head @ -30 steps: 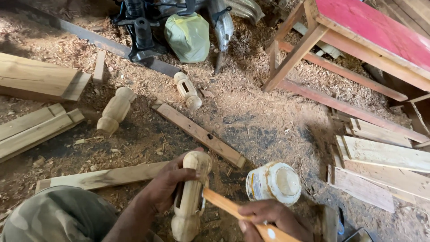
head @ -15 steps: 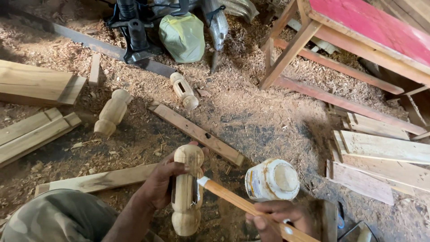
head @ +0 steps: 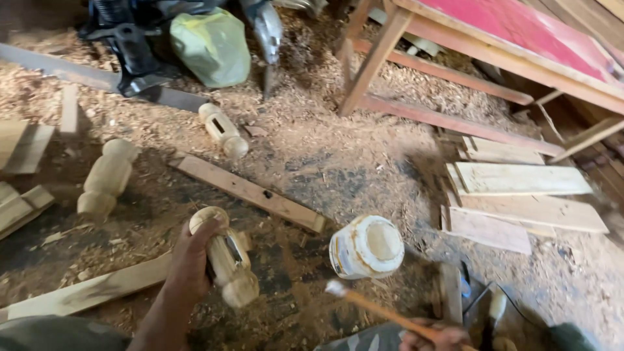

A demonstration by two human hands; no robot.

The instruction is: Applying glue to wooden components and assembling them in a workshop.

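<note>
Since the earlier frames the stick [head: 380, 311] has come away from the turned wooden leg [head: 224, 257]; its white-smeared tip now hangs in the air just below the white tub [head: 366, 247], and the leg has tilted so its top leans to the left. The left hand [head: 192, 260] is wrapped closed around the leg's upper half, holding it above the ground. The right hand [head: 439, 338], at the bottom edge of the view, is closed on the stick's lower end, though only the knuckles show.

The floor [head: 338, 162] is packed earth thick with sawdust and shavings. A flat batten [head: 250, 192] lies just beyond the held leg, and two more turned pieces rest farther off: a short slotted one [head: 223, 130] and a fatter one [head: 107, 175] to the left. Pale planks [head: 520, 195] are stacked at the right, under a wooden bench with a red top [head: 520, 32]. At the top sit a green bag [head: 211, 45] and a dark power tool [head: 130, 45] on a long rail.
</note>
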